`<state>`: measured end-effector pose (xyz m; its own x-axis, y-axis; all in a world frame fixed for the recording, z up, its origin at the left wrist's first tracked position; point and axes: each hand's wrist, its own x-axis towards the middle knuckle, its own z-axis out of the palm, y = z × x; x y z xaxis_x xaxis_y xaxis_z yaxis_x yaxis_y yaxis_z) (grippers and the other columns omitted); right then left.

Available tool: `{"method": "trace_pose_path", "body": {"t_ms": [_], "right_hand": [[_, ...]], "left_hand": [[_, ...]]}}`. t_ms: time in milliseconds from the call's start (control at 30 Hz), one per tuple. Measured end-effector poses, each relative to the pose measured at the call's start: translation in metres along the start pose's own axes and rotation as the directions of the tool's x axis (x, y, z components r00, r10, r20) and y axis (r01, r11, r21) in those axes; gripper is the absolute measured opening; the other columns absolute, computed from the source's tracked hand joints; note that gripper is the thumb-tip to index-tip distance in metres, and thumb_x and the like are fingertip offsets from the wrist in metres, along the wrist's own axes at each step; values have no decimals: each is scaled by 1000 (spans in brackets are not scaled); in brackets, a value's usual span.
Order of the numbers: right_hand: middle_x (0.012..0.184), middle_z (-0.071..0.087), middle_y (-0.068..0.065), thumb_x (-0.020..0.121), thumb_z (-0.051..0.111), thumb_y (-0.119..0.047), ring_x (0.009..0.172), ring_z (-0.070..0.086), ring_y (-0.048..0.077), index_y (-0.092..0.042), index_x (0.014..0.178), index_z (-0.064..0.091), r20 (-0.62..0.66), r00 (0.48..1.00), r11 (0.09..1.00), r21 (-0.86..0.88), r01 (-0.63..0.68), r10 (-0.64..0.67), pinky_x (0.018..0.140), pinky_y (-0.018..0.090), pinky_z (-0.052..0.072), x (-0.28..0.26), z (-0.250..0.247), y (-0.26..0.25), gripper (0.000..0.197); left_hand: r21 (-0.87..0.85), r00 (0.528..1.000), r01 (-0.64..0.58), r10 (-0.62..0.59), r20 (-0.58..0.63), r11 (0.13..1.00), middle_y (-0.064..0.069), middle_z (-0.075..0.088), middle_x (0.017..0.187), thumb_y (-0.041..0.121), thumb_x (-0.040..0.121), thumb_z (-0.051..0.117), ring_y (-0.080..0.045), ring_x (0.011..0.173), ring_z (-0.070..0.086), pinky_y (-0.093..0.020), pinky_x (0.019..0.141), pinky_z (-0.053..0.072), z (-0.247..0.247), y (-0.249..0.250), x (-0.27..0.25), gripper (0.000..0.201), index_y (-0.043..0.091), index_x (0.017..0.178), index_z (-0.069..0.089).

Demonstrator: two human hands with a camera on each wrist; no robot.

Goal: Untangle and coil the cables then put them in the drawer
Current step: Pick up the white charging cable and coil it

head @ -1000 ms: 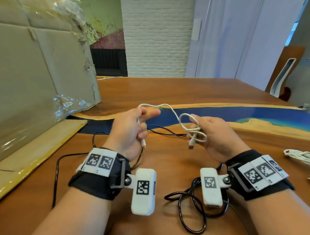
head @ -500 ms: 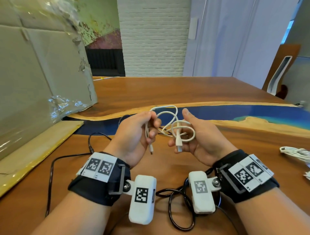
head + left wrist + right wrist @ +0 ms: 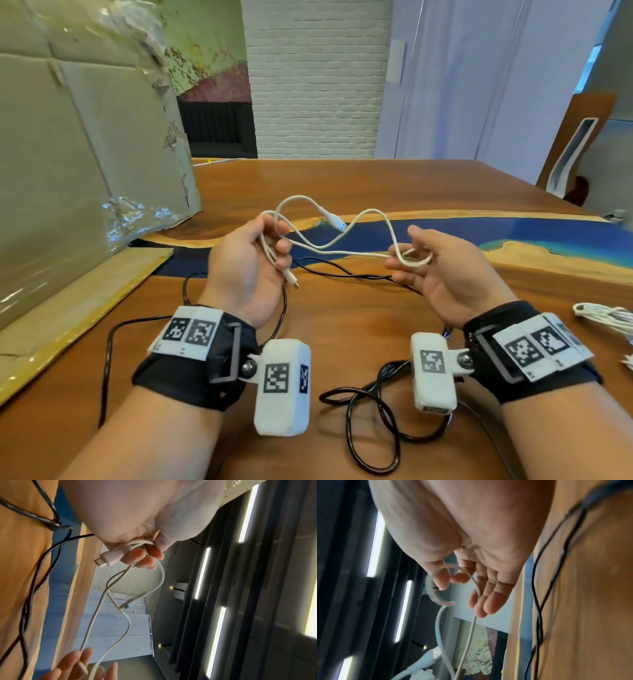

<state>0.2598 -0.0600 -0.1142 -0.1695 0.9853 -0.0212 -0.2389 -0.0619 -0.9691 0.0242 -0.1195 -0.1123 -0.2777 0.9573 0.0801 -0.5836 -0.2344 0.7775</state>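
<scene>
A white USB cable (image 3: 346, 253) hangs slack in the air between my two hands. My left hand (image 3: 270, 246) grips it near one end, and that plug (image 3: 293, 281) dangles below the fingers; the left wrist view shows the same plug (image 3: 109, 559) held against the fingers. The other plug (image 3: 337, 222) sticks up free in the middle. My right hand (image 3: 421, 260) is palm-up with relaxed fingers, and one loop of the cable (image 3: 471, 622) lies draped over them. A black cable (image 3: 342, 272) lies on the table under the hands. No drawer is in view.
The black cable ends in a loose coil (image 3: 373, 428) near my wrists. A second white cable bundle (image 3: 606, 317) lies at the right edge. A large cardboard box (image 3: 68, 154) and a flat cardboard sheet (image 3: 68, 308) fill the left side of the wooden table (image 3: 342, 181).
My hands have moved apart. The small coil my right hand held has come undone into long slack loops, and that hand has opened. My left hand still grips its end.
</scene>
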Motion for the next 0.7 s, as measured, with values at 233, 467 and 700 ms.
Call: {"method": "trace_pose_path", "body": {"t_ms": [233,467,700], "right_hand": [[128,64,-10,100,63,-23,122,56,5,-32,119,67,-37,962,883,-407,234,-272,103,32,44,-2,5,-2,22],[113,74,6,103,56,-10,102,70,10,-22,134,61,330,870,798,-369,476,-367,90,20,54,-23,35,7,33],[66,62,7,98,63,-6,44,47,13,-11,103,78,352,870,852,-272,447,-345,46,21,41,-21,28,4,16]], "left_hand": [[381,995,25,-60,81,924,-9,76,115,14,107,45,-17,62,61,-22,51,44,11,-8,-10,23,4,107,65],[412,900,108,-265,346,905,1,32,58,19,106,42,-10,47,22,-22,44,18,17,-13,-21,35,10,90,71],[281,866,247,-342,364,927,9,21,48,31,98,48,-6,38,15,-23,42,13,14,-5,-22,33,10,81,68]]}}
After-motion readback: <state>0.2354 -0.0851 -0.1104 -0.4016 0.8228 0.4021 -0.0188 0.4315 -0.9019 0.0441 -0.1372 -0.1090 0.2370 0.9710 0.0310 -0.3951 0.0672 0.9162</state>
